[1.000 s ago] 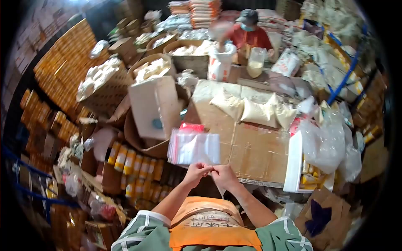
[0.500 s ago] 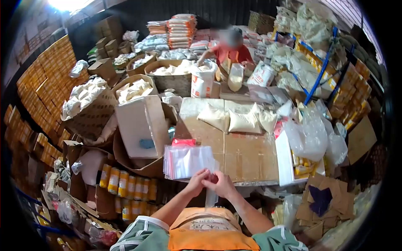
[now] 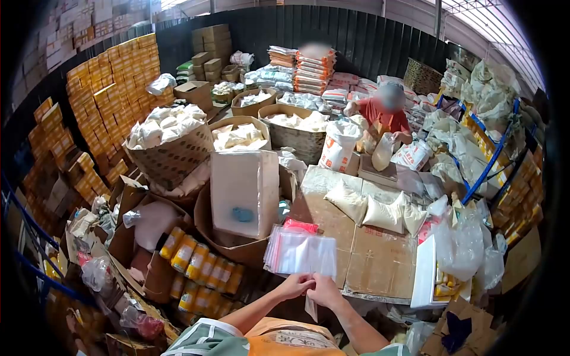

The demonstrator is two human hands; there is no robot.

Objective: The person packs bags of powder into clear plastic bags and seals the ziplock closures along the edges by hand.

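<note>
My left hand [image 3: 295,286] and my right hand [image 3: 323,291] meet just below the near edge of the cardboard-covered table [image 3: 380,261]. Their fingers are pinched together on a thin clear plastic bag [image 3: 311,308], which hangs down between them. Right beyond my fingers lies a stack of clear flat bags [image 3: 303,251], with a red packet [image 3: 300,225] at its far side. Farther back on the table, filled cream-coloured bags [image 3: 383,214] sit in a row.
A white foam box [image 3: 243,193] stands left of the table; yellow-labelled packages [image 3: 199,261] lie below it. At the right is another foam box [image 3: 423,273] under clear plastic bags [image 3: 460,246]. Across the table a person [image 3: 386,115] holds a partly filled bag [image 3: 383,152].
The view has swung up and to the left, so the scene sits lower and more to the right. My hands stay together; a clear bag now hangs below them. The person opposite has lifted the bag.
</note>
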